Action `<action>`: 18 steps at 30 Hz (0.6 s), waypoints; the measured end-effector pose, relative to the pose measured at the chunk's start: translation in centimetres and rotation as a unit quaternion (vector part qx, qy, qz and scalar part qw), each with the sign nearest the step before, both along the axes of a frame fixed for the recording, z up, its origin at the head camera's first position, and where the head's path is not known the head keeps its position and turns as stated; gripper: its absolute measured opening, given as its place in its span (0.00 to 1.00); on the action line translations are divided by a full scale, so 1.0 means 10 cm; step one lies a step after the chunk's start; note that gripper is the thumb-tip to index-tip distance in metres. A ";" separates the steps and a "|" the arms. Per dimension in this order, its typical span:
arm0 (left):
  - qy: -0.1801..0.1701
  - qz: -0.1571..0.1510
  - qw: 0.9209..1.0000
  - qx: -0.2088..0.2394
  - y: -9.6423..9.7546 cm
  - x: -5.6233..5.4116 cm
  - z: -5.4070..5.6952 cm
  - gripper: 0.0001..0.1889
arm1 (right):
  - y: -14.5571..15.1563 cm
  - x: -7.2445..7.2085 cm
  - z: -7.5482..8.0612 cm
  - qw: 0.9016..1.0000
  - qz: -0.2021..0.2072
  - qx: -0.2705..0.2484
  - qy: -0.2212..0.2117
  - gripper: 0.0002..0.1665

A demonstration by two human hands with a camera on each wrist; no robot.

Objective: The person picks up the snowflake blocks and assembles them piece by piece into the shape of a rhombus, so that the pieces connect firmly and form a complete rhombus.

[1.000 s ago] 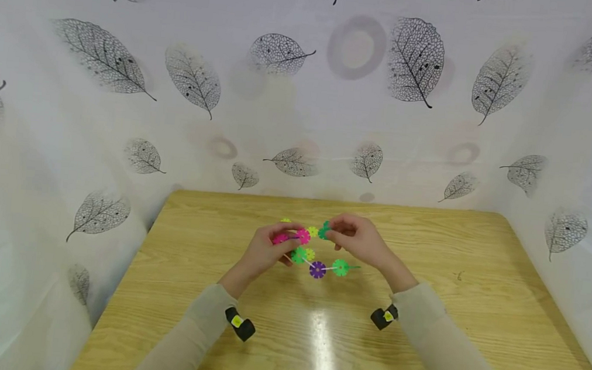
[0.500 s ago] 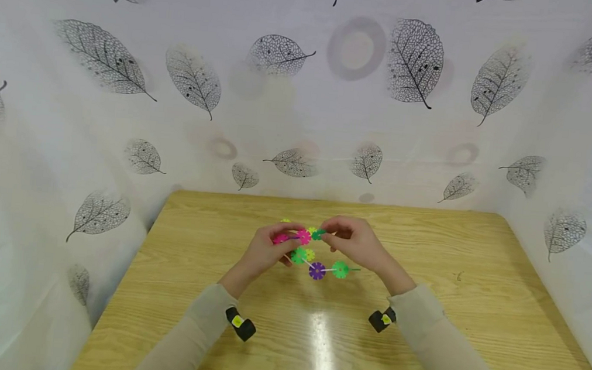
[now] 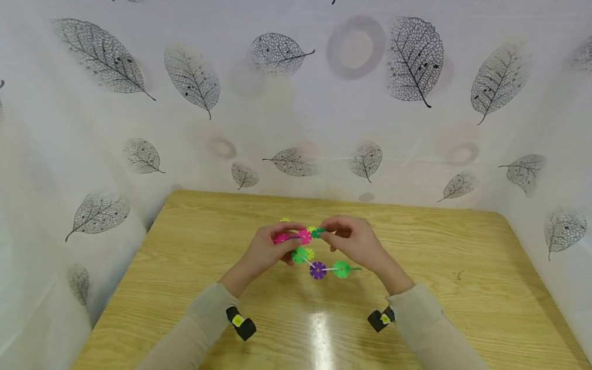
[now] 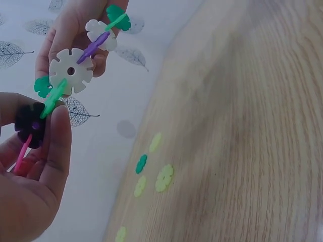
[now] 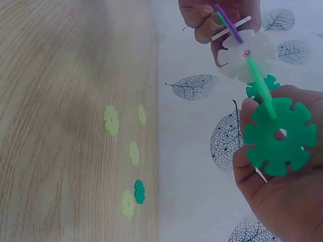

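Observation:
A chain of slotted flower-shaped plastic discs hangs in the air between both hands. My left hand pinches it near a pink disc. From there it runs past a purple disc to a light green disc. With thumb and fingertips my right hand pinches a dark green disc, close beside the pink one. Whether those two are joined I cannot tell. In the right wrist view the chain's end disc looms in front of my right hand, partly covering it.
Several loose yellow discs and a teal disc lie on the wooden table beyond the hands. A leaf-patterned curtain closes off the back and sides. A black wrist camera sits on the left sleeve.
My right hand has moved slightly left, bringing the dark green disc up beside the pink one and tilting it. My left hand and the chain have hardly moved.

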State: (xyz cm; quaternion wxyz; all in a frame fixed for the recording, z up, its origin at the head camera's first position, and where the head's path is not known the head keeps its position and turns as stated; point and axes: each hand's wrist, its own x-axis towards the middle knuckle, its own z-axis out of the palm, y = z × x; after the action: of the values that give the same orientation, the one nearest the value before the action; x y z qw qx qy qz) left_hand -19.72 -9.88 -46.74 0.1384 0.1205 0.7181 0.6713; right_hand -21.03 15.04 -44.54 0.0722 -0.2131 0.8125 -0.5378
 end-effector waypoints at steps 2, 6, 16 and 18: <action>0.002 -0.002 1.000 0.003 0.00 0.00 0.01 0.19 | 0.00 0.01 0.00 1.000 -0.003 0.003 0.001 0.10; 0.008 -0.009 1.000 0.011 0.01 0.01 0.02 0.19 | -0.02 0.02 0.00 1.000 -0.002 0.005 0.000 0.08; 0.032 -0.008 0.999 -0.001 0.02 0.02 0.03 0.18 | -0.06 0.05 0.04 0.999 -0.007 0.006 -0.031 0.06; 0.036 -0.010 0.999 -0.002 0.02 0.02 0.03 0.17 | -0.06 0.05 0.05 0.999 -0.009 0.008 -0.034 0.06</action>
State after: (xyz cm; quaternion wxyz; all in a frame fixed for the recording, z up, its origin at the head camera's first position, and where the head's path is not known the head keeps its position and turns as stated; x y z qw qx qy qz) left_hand -19.49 -9.63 -46.41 0.1200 0.1515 0.7227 0.6636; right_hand -20.51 14.46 -44.04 0.0962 -0.1867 0.8157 -0.5390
